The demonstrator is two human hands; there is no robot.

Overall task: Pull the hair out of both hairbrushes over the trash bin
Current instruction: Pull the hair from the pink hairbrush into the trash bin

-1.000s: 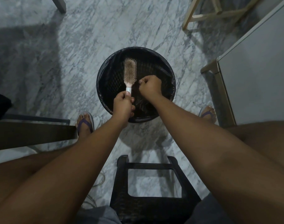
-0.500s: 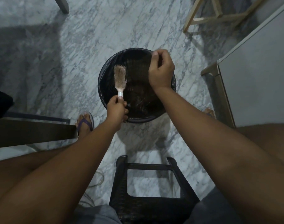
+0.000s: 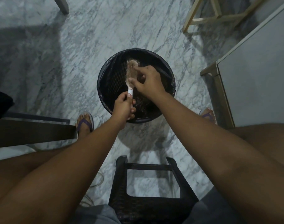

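A pink hairbrush (image 3: 131, 71) with a white band on its handle is held bristles-up over the round trash bin (image 3: 105, 75), which is lined with a black bag. My left hand (image 3: 124, 107) grips the brush by its handle at the bin's near rim. My right hand (image 3: 147, 80) lies over the brush head, its index finger and thumb spread along the bristles and touching them. Whether any hair is caught between its fingers cannot be made out. Only one hairbrush is in view.
A black plastic stool (image 3: 147, 188) stands between my knees, just short of the bin. A dark table edge (image 3: 33, 133) juts in from the left, a grey cabinet (image 3: 257, 75) stands at the right, and a wooden chair frame (image 3: 207, 13) is at the back right. The floor is marble.
My right hand has come back from the bin's far right rim and now lies on the brush head. The brush has shifted slightly right, held in my left hand throughout.
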